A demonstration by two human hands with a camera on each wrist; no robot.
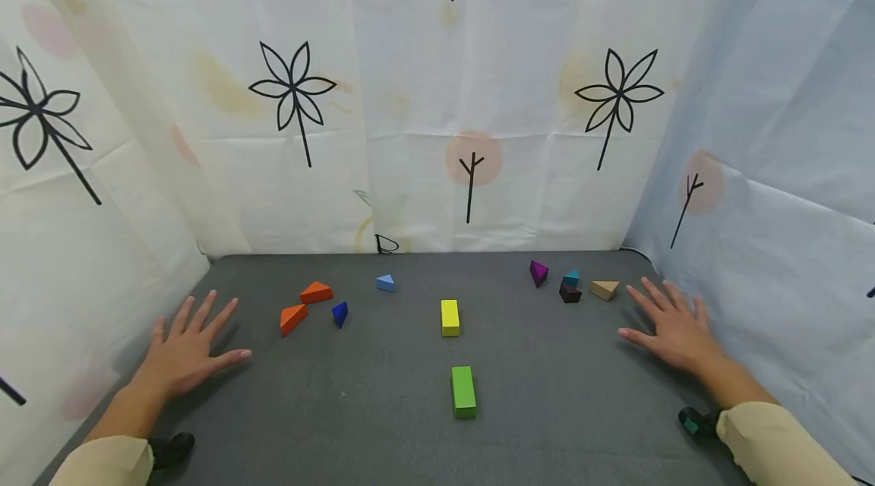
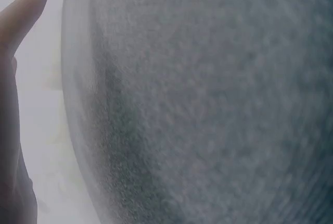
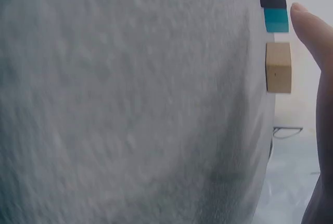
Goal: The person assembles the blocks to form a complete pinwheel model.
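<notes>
My left hand is spread over the left side of the grey table, fingers straight and holding nothing. Nearest to it are two orange triangular blocks, with a dark blue triangular block just beyond them. On the right side my right hand is spread too, with nothing in it. A tan triangular block lies close to its fingertips, beside a dark brown block and a teal block. In the right wrist view the thumb shows near the tan block.
Along the middle of the grey table lie a yellow block and, nearer, a green block. A light blue triangle and a purple block sit farther back. White patterned cloth walls the back and both sides.
</notes>
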